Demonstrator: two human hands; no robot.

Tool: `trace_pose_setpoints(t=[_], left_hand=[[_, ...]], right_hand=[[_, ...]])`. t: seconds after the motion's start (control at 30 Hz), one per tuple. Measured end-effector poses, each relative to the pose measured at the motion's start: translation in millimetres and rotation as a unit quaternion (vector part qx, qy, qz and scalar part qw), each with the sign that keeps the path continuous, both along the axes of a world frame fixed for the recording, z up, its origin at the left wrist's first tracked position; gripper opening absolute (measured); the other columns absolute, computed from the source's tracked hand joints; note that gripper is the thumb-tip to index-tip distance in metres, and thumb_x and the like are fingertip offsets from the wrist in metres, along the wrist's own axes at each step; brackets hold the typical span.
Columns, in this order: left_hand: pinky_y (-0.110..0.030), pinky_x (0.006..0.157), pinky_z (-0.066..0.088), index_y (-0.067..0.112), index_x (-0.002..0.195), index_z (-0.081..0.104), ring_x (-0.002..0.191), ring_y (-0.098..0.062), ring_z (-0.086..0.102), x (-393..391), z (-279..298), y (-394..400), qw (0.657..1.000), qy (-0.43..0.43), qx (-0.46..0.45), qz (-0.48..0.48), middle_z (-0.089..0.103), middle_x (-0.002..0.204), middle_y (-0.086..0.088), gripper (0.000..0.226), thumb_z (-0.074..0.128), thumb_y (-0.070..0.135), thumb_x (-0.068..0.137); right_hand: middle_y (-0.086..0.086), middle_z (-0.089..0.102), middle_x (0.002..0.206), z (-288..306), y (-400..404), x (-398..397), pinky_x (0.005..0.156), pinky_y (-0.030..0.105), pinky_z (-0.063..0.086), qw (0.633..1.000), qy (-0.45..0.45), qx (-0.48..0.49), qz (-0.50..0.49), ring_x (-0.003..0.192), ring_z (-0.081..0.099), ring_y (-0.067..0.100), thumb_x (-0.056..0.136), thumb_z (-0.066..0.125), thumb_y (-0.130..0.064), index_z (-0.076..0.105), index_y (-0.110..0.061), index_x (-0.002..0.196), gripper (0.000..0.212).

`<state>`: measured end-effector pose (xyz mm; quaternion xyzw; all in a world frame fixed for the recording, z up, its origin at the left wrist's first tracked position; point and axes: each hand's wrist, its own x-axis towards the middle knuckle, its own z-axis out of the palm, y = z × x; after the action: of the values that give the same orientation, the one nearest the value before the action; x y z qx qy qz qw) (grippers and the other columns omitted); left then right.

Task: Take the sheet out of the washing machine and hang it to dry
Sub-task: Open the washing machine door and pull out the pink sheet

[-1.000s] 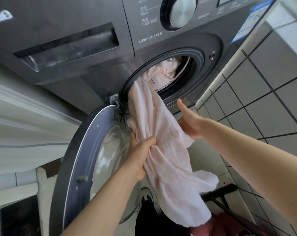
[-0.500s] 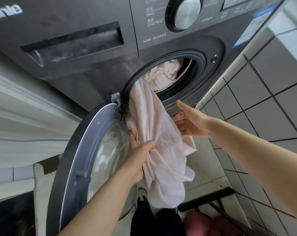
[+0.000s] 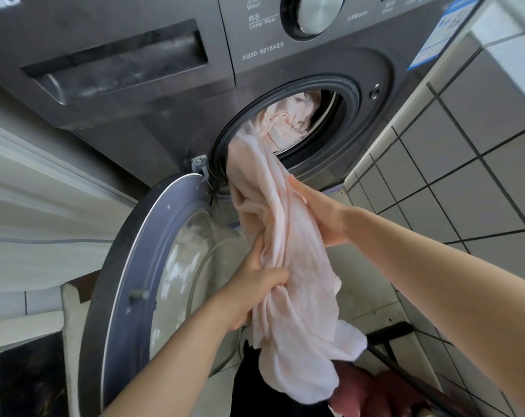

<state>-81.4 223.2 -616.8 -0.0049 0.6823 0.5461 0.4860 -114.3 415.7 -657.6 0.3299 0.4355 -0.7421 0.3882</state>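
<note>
— So, where is the sheet (image 3: pixel 288 266) for you right now?
— Partly out: the pale pink cloth trails from the drum of the washing machine (image 3: pixel 165 121), over the door seal at upper centre of the frame, and hangs down to lower centre.
— And your hands?
— Your left hand (image 3: pixel 255 291) grips a bunched fold of it at mid-frame, fingers curled round the cloth. Your right hand (image 3: pixel 321 215) holds the cloth higher up, right of centre, with its fingers hidden behind the fold.
— The door (image 3: pixel 128 266)?
— Swung open at lower left, beside your left arm.
</note>
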Motion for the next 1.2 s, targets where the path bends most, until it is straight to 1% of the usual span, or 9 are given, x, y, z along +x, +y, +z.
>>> trace_pose_setpoints(t=[0.2, 0.33, 0.43, 0.5, 0.67, 0.8, 0.9, 1.1, 1.2], left_hand=[[-0.042, 0.103, 0.042, 0.050, 0.140, 0.022, 0.129, -0.017, 0.046, 7, -6, 10, 0.961, 0.186, -0.094, -0.181, 0.041, 0.144, 0.012, 0.084, 0.062, 0.044, 0.066], [-0.035, 0.095, 0.042, 0.034, 0.144, 0.022, 0.127, -0.025, 0.045, 10, -7, 17, 0.925, 0.254, -0.144, -0.245, 0.035, 0.145, 0.005, 0.075, 0.063, 0.036, 0.081], [-0.029, 0.096, 0.045, 0.033, 0.128, 0.042, 0.119, -0.009, 0.053, 12, -11, 14, 0.974, 0.170, -0.050, -0.139, 0.054, 0.128, 0.011, 0.059, 0.064, 0.025, 0.074], [-0.029, 0.088, 0.049, 0.027, 0.106, 0.053, 0.101, -0.012, 0.063, 8, -14, 9, 0.994, 0.101, -0.039, -0.011, 0.066, 0.104, 0.008, 0.037, 0.066, 0.025, 0.072], [-0.047, 0.094, 0.051, 0.012, 0.095, 0.063, 0.103, -0.030, 0.066, -16, -22, 10, 0.979, -0.016, -0.015, 0.203, 0.069, 0.100, -0.008, 0.042, 0.063, 0.040, 0.064], [-0.039, 0.102, 0.045, 0.027, 0.110, 0.071, 0.110, -0.014, 0.065, -33, -19, 25, 0.988, -0.014, 0.000, 0.152, 0.072, 0.112, 0.004, 0.066, 0.054, 0.077, 0.070], [-0.040, 0.096, 0.050, 0.032, 0.120, 0.065, 0.106, -0.016, 0.067, -38, -10, 37, 0.992, -0.057, 0.027, 0.107, 0.073, 0.111, 0.002, 0.068, 0.043, 0.081, 0.078], [-0.038, 0.096, 0.051, 0.023, 0.118, 0.064, 0.099, -0.016, 0.068, -41, -5, 48, 0.977, -0.066, -0.049, 0.199, 0.072, 0.104, 0.005, 0.060, 0.083, 0.045, 0.065], [-0.040, 0.096, 0.051, 0.022, 0.112, 0.067, 0.099, -0.017, 0.069, -39, -7, 45, 0.969, -0.060, -0.026, 0.237, 0.073, 0.104, 0.003, 0.056, 0.084, 0.037, 0.061]], right_hand=[[0.012, 0.065, 0.123, 10, 3, 8, 0.105, 0.044, 0.042, 0.998, 0.058, 0.030, 0.000, 0.114, 0.062, 0.029, 0.083, 0.062, -0.056, 0.056, -0.009, 0.129, 0.067], [0.007, 0.069, 0.116, 7, 0, 10, 0.096, 0.046, 0.050, 0.985, 0.077, 0.154, -0.001, 0.103, 0.068, 0.027, 0.052, 0.085, -0.061, 0.050, -0.013, 0.132, 0.100], [0.000, 0.068, 0.107, 10, -3, 14, 0.082, 0.040, 0.057, 0.946, 0.117, 0.299, -0.037, 0.093, 0.069, 0.018, 0.060, 0.086, -0.041, 0.052, -0.021, 0.122, 0.073], [-0.001, 0.065, 0.108, 14, 0, 18, 0.081, 0.038, 0.056, 0.929, 0.146, 0.332, -0.071, 0.094, 0.066, 0.016, 0.069, 0.080, -0.028, 0.050, -0.022, 0.120, 0.059], [-0.002, 0.066, 0.110, 25, 7, 27, 0.087, 0.043, 0.055, 0.924, 0.177, 0.326, -0.095, 0.098, 0.067, 0.017, 0.069, 0.079, -0.028, 0.051, -0.024, 0.120, 0.059], [-0.006, 0.065, 0.110, 46, -1, 38, 0.085, 0.037, 0.055, 0.910, 0.210, 0.348, -0.074, 0.098, 0.065, 0.013, 0.068, 0.080, -0.035, 0.050, -0.024, 0.119, 0.060], [-0.001, 0.060, 0.092, 56, -15, 49, 0.067, 0.027, 0.048, 0.859, 0.245, 0.449, 0.032, 0.076, 0.057, 0.013, 0.076, 0.075, -0.039, 0.050, -0.012, 0.107, 0.049], [-0.002, 0.067, 0.095, 63, -23, 76, 0.075, 0.022, 0.049, 0.797, 0.368, 0.448, 0.173, 0.086, 0.065, 0.010, 0.086, 0.069, -0.019, 0.052, -0.016, 0.127, 0.045], [0.004, 0.066, 0.119, 64, -9, 81, 0.089, 0.032, 0.047, 0.769, 0.383, 0.452, 0.239, 0.101, 0.063, 0.031, 0.087, 0.065, -0.015, 0.047, -0.023, 0.139, 0.055]])
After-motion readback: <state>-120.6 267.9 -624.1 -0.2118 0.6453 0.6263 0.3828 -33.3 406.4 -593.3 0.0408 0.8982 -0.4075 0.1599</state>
